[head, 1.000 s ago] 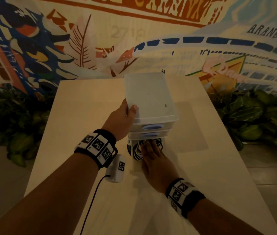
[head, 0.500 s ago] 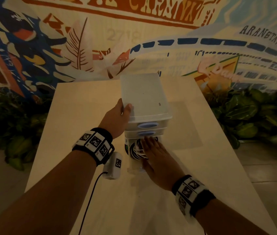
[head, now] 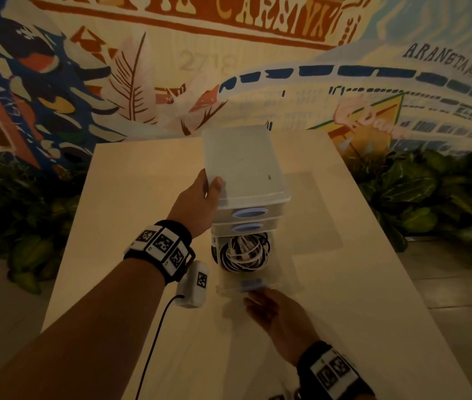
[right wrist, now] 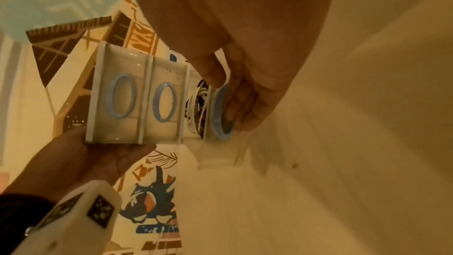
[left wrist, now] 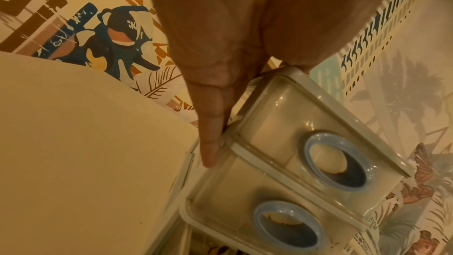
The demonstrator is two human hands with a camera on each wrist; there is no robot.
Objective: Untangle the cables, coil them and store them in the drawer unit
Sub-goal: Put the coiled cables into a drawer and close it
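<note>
the way down into the bottom drawer (head: 247,272) from above is left open, as it stands pulled out toward the near edge of the table (head: 130,174); most of its floor is taken up by the coiled cables (head: 243,251). its front is blocked by the right hand (head: 279,319), set against the blue ring handle (right wrist: 221,112). the left flank of the drawer unit (head: 246,168) is occupied by the left hand (head: 197,206). bare tabletop is left on the unit's right and behind it. beyond the table's sides, passage is hemmed by leafy plants (head: 431,197).
</note>
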